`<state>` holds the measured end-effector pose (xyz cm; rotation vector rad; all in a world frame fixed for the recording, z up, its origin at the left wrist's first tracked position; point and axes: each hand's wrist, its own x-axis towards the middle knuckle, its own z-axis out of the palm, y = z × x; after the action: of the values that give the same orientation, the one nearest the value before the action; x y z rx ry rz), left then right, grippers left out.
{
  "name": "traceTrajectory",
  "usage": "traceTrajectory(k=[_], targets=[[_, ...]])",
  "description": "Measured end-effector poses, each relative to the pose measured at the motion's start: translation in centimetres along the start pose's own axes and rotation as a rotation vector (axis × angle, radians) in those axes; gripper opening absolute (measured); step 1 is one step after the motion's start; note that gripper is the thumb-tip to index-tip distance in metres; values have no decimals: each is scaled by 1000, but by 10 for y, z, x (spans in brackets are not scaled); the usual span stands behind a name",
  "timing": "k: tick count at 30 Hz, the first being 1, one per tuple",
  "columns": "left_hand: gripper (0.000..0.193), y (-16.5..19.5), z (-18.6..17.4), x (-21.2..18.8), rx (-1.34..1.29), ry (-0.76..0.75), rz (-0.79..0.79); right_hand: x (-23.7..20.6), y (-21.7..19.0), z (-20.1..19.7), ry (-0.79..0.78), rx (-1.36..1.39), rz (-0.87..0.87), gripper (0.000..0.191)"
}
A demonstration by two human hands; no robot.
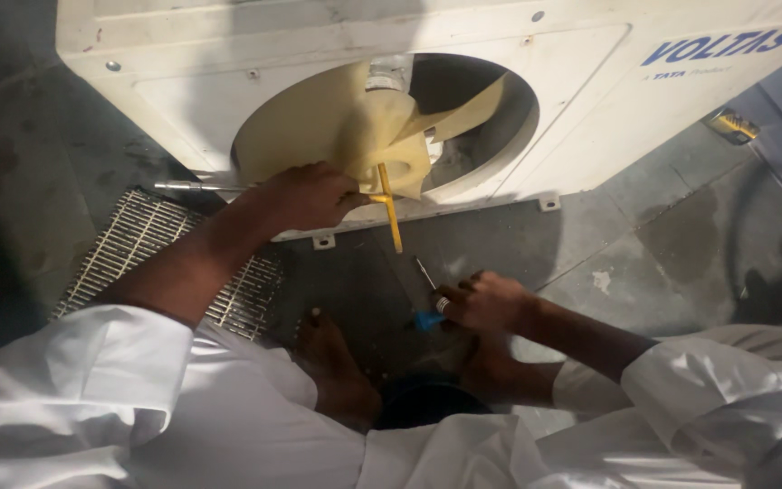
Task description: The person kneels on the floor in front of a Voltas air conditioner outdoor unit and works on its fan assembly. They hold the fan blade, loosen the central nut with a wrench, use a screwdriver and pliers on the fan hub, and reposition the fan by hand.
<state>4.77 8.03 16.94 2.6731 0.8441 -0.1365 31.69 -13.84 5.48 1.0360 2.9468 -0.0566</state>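
Observation:
A white outdoor air-conditioner unit (590, 81) lies on the floor with its round opening facing me. A cream plastic fan (382, 127) sits in that opening. My left hand (305, 195) is closed around a yellow-handled tool (391, 213) at the fan's lower edge; a thin metal rod (192, 186) sticks out to the left of the hand. My right hand (486, 301) rests low on the floor, gripping a blue-handled screwdriver (426, 312) whose thin shaft points up and to the left. Both forearms come out of white sleeves.
A metal grille (128, 249) lies flat on the floor at left, partly under my left arm. My bare feet (332, 362) sit on the grey concrete floor (662, 244) below the unit. A small yellowish object (730, 125) lies at right.

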Motion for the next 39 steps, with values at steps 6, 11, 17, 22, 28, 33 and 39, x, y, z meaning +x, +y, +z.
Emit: traceTrajectory(k=[6,11,17,22,28,33,39], targets=[[38,-1,-3,-2,-3,-51,-10,5,-3,-10,13,-5,-23,40],[38,-2,-3,-3,37,-9,13,-4,-10,-26,174,2,-49,34],[36,-1,-2,1,-9,16,7,13,25,-21,-366,-43,224,39],[36,1,-8,-1,-108,64,-36,1,51,4,-148,83,417,41],[35,4,6,-12,68,34,109,-11,26,60,-291,63,248,40],[37,9,6,-2,-24,-12,13,-16,25,83,-201,-28,197,36],[38,11,5,3,-5,-6,0,-11,15,67,-156,14,191,33]])
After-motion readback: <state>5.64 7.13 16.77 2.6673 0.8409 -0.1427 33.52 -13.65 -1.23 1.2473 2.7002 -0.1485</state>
